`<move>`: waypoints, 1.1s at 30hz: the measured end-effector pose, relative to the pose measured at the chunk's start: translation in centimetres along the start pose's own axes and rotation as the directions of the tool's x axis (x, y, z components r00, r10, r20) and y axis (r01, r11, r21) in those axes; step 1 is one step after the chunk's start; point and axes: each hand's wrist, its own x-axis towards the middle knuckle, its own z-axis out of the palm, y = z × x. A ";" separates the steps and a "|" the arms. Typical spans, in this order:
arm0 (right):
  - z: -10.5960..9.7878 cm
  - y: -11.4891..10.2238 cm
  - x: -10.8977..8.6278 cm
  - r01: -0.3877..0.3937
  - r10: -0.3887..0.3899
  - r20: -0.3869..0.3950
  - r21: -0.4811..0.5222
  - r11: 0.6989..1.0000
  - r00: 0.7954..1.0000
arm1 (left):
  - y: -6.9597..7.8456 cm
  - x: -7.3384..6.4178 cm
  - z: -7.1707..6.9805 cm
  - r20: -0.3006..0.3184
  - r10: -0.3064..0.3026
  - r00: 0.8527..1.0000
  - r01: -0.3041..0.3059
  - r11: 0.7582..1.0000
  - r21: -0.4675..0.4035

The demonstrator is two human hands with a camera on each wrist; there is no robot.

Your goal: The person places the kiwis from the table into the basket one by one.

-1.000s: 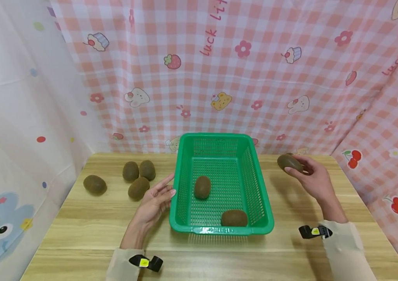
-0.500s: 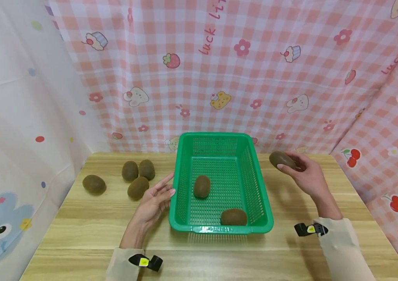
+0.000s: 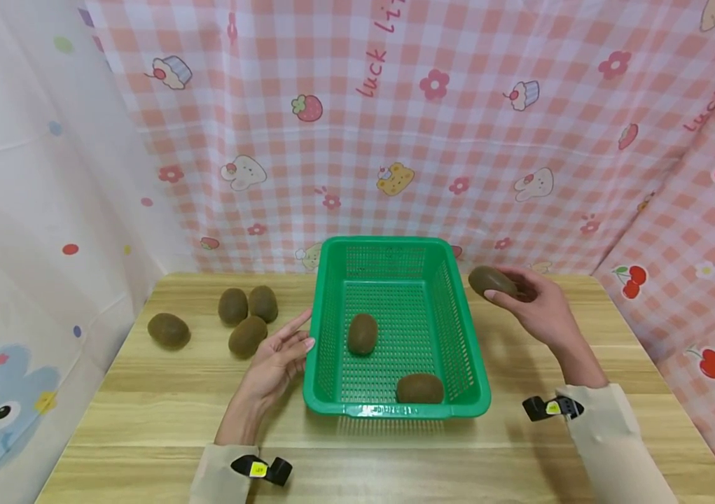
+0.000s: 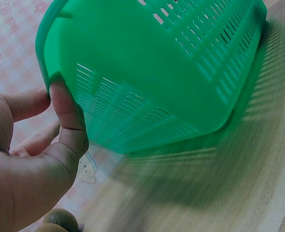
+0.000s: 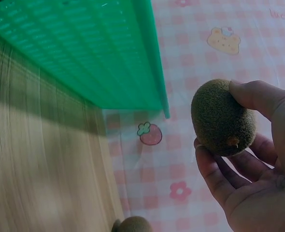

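My right hand (image 3: pixel 540 308) holds a brown kiwi (image 3: pixel 491 281) between thumb and fingers, raised to the right of the green plastic basket (image 3: pixel 473 350). The right wrist view shows the same kiwi (image 5: pixel 222 118) with its stem end turned toward the palm side. At the basket's left side, my left hand (image 3: pixel 276 367) grips the rim, its thumb at the edge and its fingers against the outside. Inside the basket lie two kiwis, one kiwi (image 3: pixel 363 334) left of the middle and another kiwi (image 3: pixel 420 388) by the near wall.
Left of the basket, several kiwis (image 3: pixel 248 337) rest on the wooden table (image 3: pixel 162 399), three grouped and one kiwi (image 3: pixel 169 331) apart. Another kiwi (image 5: pixel 135 224) shows at the bottom of the right wrist view. A checked curtain (image 3: pixel 344 140) hangs behind the table.
My right hand has moved left with the kiwi, closer to the basket's right rim. The left hand and the basket have stayed in place.
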 end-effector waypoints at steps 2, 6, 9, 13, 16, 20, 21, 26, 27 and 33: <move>0.1 -0.3 0.0 0.006 -0.006 0.008 -0.003 1.000 1.000 | 0.0 0.0 0.0 -0.002 0.001 1.000 -0.001 1.000 -0.001; 0.3 -0.9 0.2 0.022 -0.022 0.025 0.011 1.000 0.999 | 0.1 0.0 0.1 -0.005 0.000 1.000 0.000 1.000 0.000; 0.4 -1.3 0.3 0.030 -0.031 0.044 0.023 0.999 0.999 | 0.1 0.0 0.1 -0.006 -0.002 1.000 0.002 1.000 0.000; 0.4 -2.1 0.4 0.039 -0.041 0.075 0.031 0.999 0.996 | 0.1 0.0 0.1 -0.007 -0.004 1.000 0.004 1.000 0.000; 0.6 -2.6 0.4 0.048 -0.052 0.087 0.046 0.998 0.995 | 0.1 0.0 0.1 -0.009 -0.004 1.000 0.004 1.000 0.000; 1.0 -3.2 0.6 0.060 -0.065 0.099 0.056 0.997 0.993 | 0.1 0.0 0.2 -0.013 -0.006 1.000 0.006 1.000 -0.003; 1.1 -3.3 0.6 0.063 -0.069 0.104 0.057 0.996 0.992 | 0.1 0.0 0.2 -0.014 -0.007 1.000 0.007 1.000 -0.004; 1.4 -4.1 0.8 0.076 -0.085 0.128 0.069 0.995 0.988 | 0.1 0.0 0.2 -0.013 -0.006 1.000 0.006 1.000 -0.003; 1.5 -4.2 0.8 0.074 -0.083 0.132 0.072 0.995 0.988 | 0.1 0.0 0.2 -0.012 -0.006 1.000 0.006 1.000 -0.001; 2.1 -4.8 1.2 0.064 -0.078 0.164 0.084 0.994 0.983 | 0.1 0.0 0.2 -0.010 -0.006 1.000 0.007 1.000 0.003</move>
